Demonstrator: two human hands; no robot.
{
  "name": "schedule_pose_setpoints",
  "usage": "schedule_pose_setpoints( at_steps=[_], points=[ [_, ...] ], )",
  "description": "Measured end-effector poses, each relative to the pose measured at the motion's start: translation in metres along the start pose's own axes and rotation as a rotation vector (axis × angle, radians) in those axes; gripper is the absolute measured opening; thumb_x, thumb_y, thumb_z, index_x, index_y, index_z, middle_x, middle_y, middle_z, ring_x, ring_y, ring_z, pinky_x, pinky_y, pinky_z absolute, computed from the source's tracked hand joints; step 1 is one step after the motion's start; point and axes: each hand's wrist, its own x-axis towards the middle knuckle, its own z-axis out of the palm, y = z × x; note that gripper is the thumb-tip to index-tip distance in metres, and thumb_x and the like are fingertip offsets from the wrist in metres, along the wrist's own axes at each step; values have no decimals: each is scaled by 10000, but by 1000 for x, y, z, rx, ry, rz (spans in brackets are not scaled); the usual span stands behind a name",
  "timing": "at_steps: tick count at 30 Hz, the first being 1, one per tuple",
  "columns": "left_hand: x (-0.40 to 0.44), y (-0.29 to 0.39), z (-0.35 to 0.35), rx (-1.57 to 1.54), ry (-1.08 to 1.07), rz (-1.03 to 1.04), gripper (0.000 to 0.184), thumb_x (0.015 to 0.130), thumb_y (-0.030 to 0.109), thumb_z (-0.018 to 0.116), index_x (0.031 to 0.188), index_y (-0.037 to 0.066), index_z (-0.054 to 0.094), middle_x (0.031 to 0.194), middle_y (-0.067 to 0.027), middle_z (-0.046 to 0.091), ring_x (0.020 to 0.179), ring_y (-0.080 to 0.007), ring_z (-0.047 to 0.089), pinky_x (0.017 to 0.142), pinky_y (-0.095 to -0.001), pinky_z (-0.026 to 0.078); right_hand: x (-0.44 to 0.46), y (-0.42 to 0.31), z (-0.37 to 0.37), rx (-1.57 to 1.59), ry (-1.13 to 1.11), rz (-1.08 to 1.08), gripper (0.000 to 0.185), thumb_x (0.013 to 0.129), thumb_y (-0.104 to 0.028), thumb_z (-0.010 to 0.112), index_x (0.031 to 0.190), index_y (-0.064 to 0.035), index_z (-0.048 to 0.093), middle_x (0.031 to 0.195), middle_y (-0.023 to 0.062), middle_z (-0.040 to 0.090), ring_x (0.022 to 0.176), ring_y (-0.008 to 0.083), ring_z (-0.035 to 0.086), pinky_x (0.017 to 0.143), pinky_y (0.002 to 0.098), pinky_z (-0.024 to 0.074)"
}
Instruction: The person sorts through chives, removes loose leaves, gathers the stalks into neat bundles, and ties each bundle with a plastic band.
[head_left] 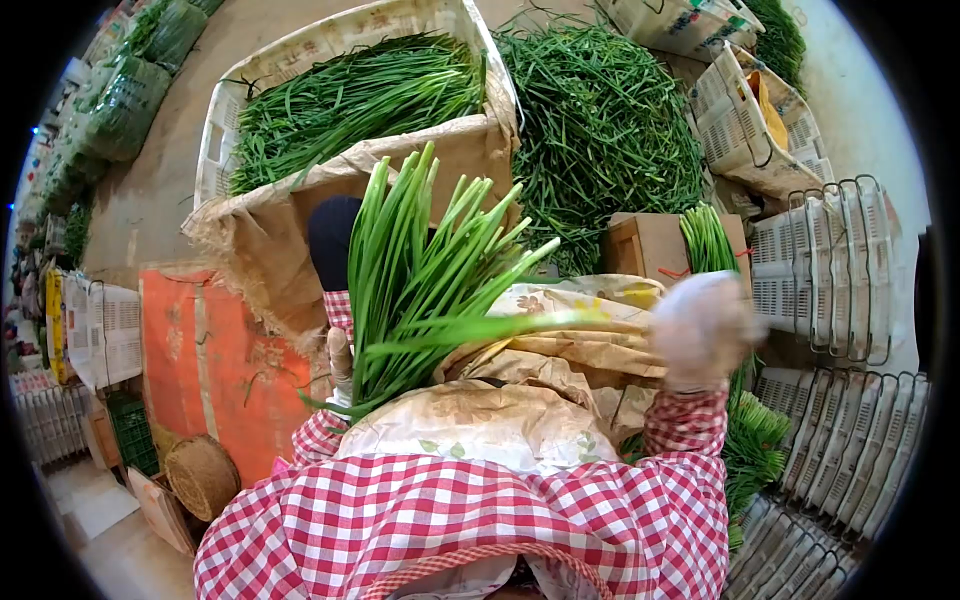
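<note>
Here, the left hand (341, 370) is curled round the green bunch (405, 290), presumably keeping it together. The right hand (702, 328) is blurred; its grip cannot be told.

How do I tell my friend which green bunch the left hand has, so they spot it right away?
Find the big white basket of greens at the top. Go down past its brown cloth to the left hand, which holds the bunch. Unlike the greens lying flat in the basket or the tangled pile beside it, this bunch fans out its pale stalk ends.
</note>
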Motion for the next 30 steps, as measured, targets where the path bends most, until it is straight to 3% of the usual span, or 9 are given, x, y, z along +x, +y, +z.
schedule_pose_setpoints(
  at_steps=[1, 5, 7, 10, 14, 19, 21, 25, 30],
  points=[
    [1, -2, -1, -14, -2, -4, 804, 809, 676, 478, 1349, 85, 407, 1295, -136, 506, 1100, -263, 548, 938, -414, 465, 19, -18, -1, 647, 36, 104, 123, 867, -137, 569, 843, -53, 655, 693, 34, 601, 583, 106, 563, 601, 253, 492],
    [-2, 4, 0, 320, 65, -34, 901, 783, 722, 468, 1373, 49, 365, 1323, -145, 472, 1144, -258, 516, 973, -405, 431, 58, -3, 25, -579, 192, 144, 270, 869, -242, 589, 1035, -31, 617, 925, 148, 649, 821, 190, 632, 812, 343, 504],
    [-3, 10, 1, 439, 70, -43, 927, 766, 753, 449, 1365, 48, 383, 1295, -124, 505, 1114, -236, 528, 976, -378, 418, 68, 16, 37, -1280, -218, 194, 402, 833, -383, 629, 1072, -59, 620, 1047, 132, 629, 1037, 238, 562, 1006, 476, 345],
    [-6, 16, 3, 519, 55, -55, 978, 753, 785, 415, 1365, 23, 372, 1288, -122, 506, 1112, -227, 523, 978, -373, 409, 61, 47, 63, -1407, -318, 322, 438, 697, -423, 747, 980, -98, 667, 1076, 59, 606, 1147, 261, 490, 1057, 583, 140],
    [-9, 18, -8, 244, 141, 3, 924, 776, 718, 486, 1361, 12, 369, 1318, -133, 479, 1149, -243, 514, 985, -382, 423, 49, 67, 64, -1293, -255, 457, 379, 741, -387, 702, 1005, -118, 655, 919, 89, 620, 1015, 275, 541, 1014, 619, 197],
    [2, 14, 26, 291, 248, 152, 884, 761, 703, 530, 1337, 44, 414, 1296, -124, 504, 1146, -236, 517, 993, -388, 419, 31, 91, 60, -1356, -45, 241, 130, 827, -218, 643, 852, -95, 612, 621, 60, 599, 622, 257, 610, 942, 565, 356],
    [2, 8, 18, 138, 197, 82, 873, 748, 705, 544, 1335, 69, 427, 1290, -101, 512, 1146, -244, 514, 997, -395, 412, 39, 88, 56, -1265, 25, 331, 105, 849, -163, 623, 841, -58, 611, 629, 117, 607, 550, 277, 599, 772, 407, 496],
    [-2, 3, 9, 208, 234, 41, 859, 735, 717, 547, 1314, 90, 455, 1279, -83, 519, 1113, -240, 523, 978, -382, 419, 33, 105, 50, -825, 314, 562, 160, 853, -164, 639, 891, -8, 632, 664, 156, 615, 559, 244, 606, 510, 297, 465],
    [-8, 5, 2, 312, 280, 5, 839, 741, 710, 548, 1305, 96, 465, 1246, -86, 542, 1087, -233, 537, 950, -372, 441, 33, 125, -12, -1493, 269, -53, 132, 888, -165, 585, 816, -58, 610, 599, 73, 562, 438, 149, 491, 415, 260, 477]
  ],
)
